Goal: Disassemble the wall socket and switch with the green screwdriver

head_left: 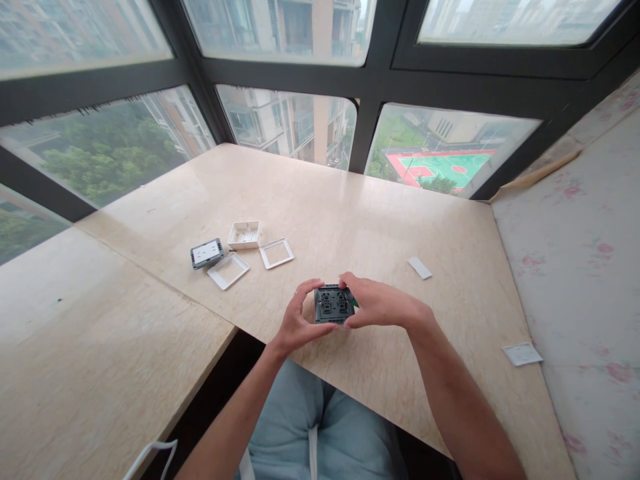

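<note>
Both hands hold a dark grey wall switch module (333,304) just above the near part of the tabletop. Two black mechanisms show on its upward face. My left hand (299,320) grips its left side, thumb along the near edge and fingers at the far edge. On the right side, my right hand (373,303) pinches it between thumb and fingers, with a bit of green showing beside them. Farther left lie a socket module (207,253) with a white face, a white mounting box (245,235) and two white frames, one nearer (217,279) and one farther (277,266).
A white rocker plate (420,268) lies right of my hands on the marble-patterned tabletop (350,213). Another white plate (523,354) rests by the papered wall (575,267). Dark-framed windows (285,77) border the far side. A white bent object (155,448) stands at lower left.
</note>
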{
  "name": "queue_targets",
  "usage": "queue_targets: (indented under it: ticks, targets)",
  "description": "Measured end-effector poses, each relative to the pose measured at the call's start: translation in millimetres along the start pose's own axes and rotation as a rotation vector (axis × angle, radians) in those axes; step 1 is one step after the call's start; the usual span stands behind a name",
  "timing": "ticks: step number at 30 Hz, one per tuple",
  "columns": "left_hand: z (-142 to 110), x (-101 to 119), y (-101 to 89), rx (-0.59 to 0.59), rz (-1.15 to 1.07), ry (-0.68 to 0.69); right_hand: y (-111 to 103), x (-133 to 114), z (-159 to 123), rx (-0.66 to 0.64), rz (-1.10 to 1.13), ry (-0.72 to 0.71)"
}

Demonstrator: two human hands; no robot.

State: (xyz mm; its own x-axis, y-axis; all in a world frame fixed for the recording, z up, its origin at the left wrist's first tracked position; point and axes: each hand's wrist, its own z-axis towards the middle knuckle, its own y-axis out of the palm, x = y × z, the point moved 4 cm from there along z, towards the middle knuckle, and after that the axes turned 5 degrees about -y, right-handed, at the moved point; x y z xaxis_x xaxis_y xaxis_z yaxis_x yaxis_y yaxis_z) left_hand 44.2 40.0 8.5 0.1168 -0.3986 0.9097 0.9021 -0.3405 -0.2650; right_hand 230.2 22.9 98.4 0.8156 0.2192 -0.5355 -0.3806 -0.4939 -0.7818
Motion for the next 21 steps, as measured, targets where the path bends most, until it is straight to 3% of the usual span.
queue_targets:
  ticks: [7,12,17,21]
  targets:
    - [8,15,-12.8,0.152,-0.13,-0.097,-19,1,-13,0.219,0.052,-0.036]
    - [12,7,-30.1,0.192,-0.511,-0.39,-21,1,-16,0.24,0.002,-0.068]
    - [14,-3,-32.6,0.085,-0.889,-0.731,-19,-4,-8,0.334,-0.05,-0.081]
    - [15,0,-24.8,0.019,-1.036,-0.853,-12,-15,5,0.472,-0.072,-0.137]
